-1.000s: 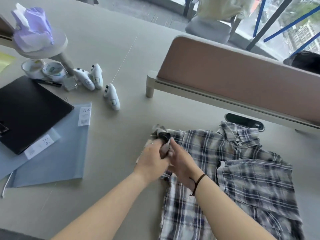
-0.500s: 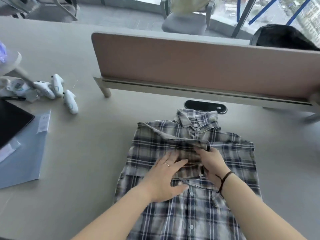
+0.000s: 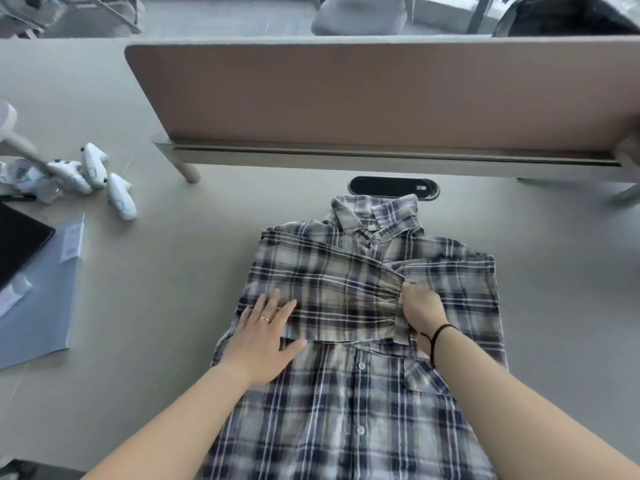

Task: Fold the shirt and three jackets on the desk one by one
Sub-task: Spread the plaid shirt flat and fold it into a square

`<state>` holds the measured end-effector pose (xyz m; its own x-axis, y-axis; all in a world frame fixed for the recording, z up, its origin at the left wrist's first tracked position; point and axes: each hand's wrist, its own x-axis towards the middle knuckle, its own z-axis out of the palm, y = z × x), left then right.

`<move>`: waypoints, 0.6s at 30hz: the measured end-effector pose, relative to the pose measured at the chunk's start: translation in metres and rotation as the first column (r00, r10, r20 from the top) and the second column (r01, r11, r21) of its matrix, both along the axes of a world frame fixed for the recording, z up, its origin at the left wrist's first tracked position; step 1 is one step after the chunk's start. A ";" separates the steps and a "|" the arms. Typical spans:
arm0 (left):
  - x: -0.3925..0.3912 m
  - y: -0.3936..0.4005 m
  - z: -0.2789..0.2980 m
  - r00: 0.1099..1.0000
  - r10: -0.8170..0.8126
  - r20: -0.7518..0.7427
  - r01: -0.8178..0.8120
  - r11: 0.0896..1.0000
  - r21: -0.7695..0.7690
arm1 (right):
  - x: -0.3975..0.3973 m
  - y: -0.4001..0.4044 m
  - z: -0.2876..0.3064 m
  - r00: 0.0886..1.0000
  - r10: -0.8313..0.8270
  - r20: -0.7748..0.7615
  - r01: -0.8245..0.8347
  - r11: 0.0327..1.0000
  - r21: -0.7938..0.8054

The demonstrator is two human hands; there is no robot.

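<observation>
A blue, white and tan plaid shirt lies button side up on the grey desk, collar toward the divider. Its left sleeve is laid flat across the chest. My left hand rests flat with fingers spread on the shirt's left edge, over the near end of that sleeve. My right hand pinches the sleeve's cuff end, gathered into pleats, at the chest's right half. The shirt's right sleeve is folded in too. No jacket shows on the desk.
A pink divider panel stands behind the shirt, with a black cable slot at its foot. Three white controllers lie at the left. A black laptop sits on blue folders by the left edge.
The view swung right and centred on the shirt. My hands carried the left sleeve across the chest; my right hand pulled the cuff further right while my left hand slid toward the shirt's left edge.
</observation>
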<state>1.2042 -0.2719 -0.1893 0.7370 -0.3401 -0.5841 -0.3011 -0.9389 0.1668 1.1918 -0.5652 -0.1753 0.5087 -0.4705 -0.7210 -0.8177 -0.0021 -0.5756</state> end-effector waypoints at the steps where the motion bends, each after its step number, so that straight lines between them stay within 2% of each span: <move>1: 0.000 0.002 -0.003 1.000 -0.016 -0.015 0.016 1.000 0.014 | -0.002 0.003 -0.001 1.000 -0.003 0.024 0.004 0.999 -0.042; 3: -0.002 0.006 -0.010 0.998 -0.050 -0.033 0.051 0.998 0.041 | -0.008 0.013 0.003 0.990 0.131 0.053 -0.117 0.969 -0.217; 4: -0.004 0.008 -0.014 0.997 -0.065 -0.031 0.066 0.997 0.043 | -0.014 0.020 0.003 0.964 0.260 0.050 -0.224 0.902 -0.368; 6: -0.010 0.009 -0.022 0.995 -0.097 -0.012 0.097 0.994 0.044 | -0.029 0.040 0.007 0.848 0.530 0.021 -0.391 0.651 -0.651; 7: -0.014 0.009 -0.024 0.994 -0.113 -0.002 0.113 0.993 0.041 | -0.036 0.052 0.008 0.763 0.645 -0.034 -0.480 0.531 -0.698; 8: -0.019 0.009 -0.028 0.992 -0.129 0.009 0.128 0.991 0.037 | -0.042 0.060 0.003 0.687 0.720 -0.100 -0.576 0.456 -0.679; 9: -0.024 0.011 -0.033 0.990 -0.138 0.029 0.137 0.990 0.024 | -0.047 0.065 -0.005 0.645 0.746 -0.166 -0.658 0.432 -0.616; 12: -0.041 0.021 -0.045 0.977 -0.137 0.162 0.142 0.990 -0.019 | -0.060 0.072 -0.034 0.632 0.703 -0.326 -0.753 0.458 -0.473; 18: -0.045 0.051 -0.060 0.959 -0.178 0.223 0.178 0.984 0.017 | -0.053 0.090 -0.046 0.585 0.689 -0.428 -0.797 0.393 -0.457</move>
<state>1.1591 -0.2207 -0.2498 0.7756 -0.4790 -0.4112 -0.4930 -0.8664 0.0795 1.1384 -0.4751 -0.2213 0.7787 -0.2738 -0.5645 -0.3925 -0.9145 -0.0980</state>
